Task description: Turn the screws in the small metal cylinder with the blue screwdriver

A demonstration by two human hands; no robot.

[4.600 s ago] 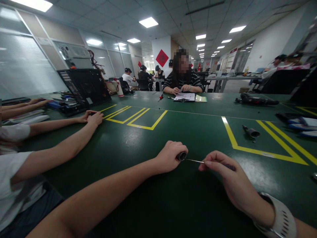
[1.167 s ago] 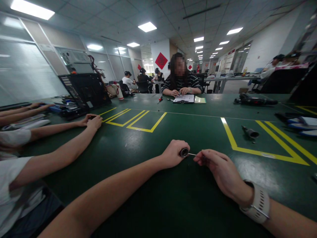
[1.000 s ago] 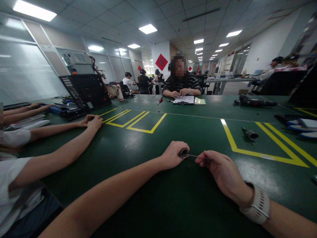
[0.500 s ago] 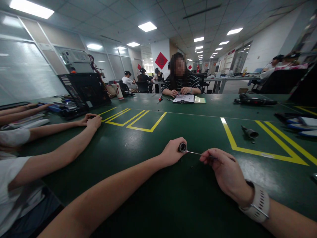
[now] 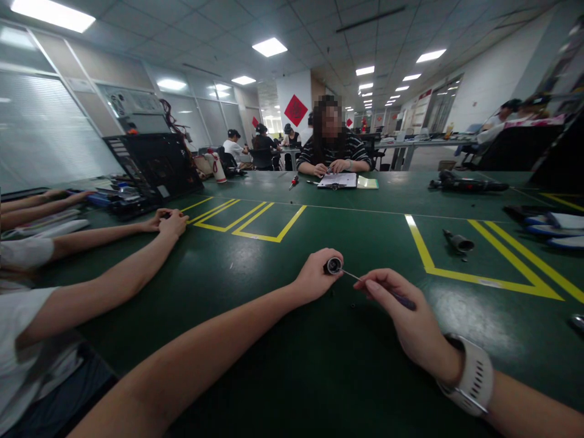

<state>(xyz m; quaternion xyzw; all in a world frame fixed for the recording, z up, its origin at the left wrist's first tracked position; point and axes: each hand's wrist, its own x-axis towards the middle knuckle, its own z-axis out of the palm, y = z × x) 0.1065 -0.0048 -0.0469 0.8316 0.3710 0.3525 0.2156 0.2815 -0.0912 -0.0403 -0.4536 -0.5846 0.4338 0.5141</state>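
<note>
My left hand is wrapped round a dark cylindrical part, its round open end turned towards me. Between the fingers of my right hand is a thin screwdriver with a dark handle. Its slim metal shaft points left, and the tip meets the rim of the cylindrical part; whether it goes inside cannot be made out. A tiny dark piece lies on the green table below the hands. A pale watch is strapped on my right wrist.
Inside yellow tape on the right lies another dark cylindrical part. A black power tool rests farther back. Across the table a person sits at a clipboard. Co-workers' arms reach in from the left, near a black metal case.
My right hand has turned and shifted slightly left, so the screwdriver slants more and its handle now shows. My left hand still holds the cylindrical part, its open end turned more towards me.
</note>
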